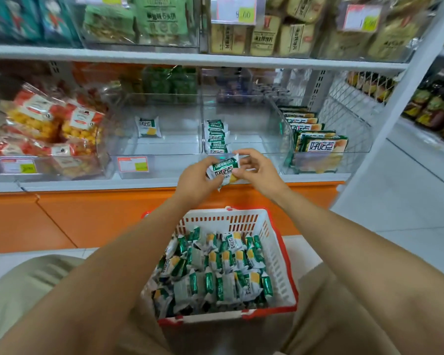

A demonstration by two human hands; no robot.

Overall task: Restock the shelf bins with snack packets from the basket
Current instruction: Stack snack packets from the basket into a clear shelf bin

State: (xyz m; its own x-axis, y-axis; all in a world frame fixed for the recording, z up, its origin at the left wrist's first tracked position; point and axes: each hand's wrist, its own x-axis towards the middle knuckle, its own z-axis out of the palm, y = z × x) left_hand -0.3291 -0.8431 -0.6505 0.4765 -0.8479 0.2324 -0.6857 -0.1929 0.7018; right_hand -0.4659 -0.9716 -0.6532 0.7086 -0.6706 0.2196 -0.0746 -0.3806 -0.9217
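we count one left hand, one right hand, one held packet, one basket, dozens of packets inside it.

Bright, even overhead light, soft shadows; glare on the clear bins; wide-angle bending and blur at edges.

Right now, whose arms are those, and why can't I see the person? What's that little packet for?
There is no machine here. A person wears a camera on their head, so the one picture looks down just as their eyes do. Their left hand and right hand together pinch one small green and white snack packet. Below, between their knees, sits a red and white basket full of the same packets. In front is a shop shelf with clear bins. One bin already has a row of these packets at its left side, so the held one probably goes there.
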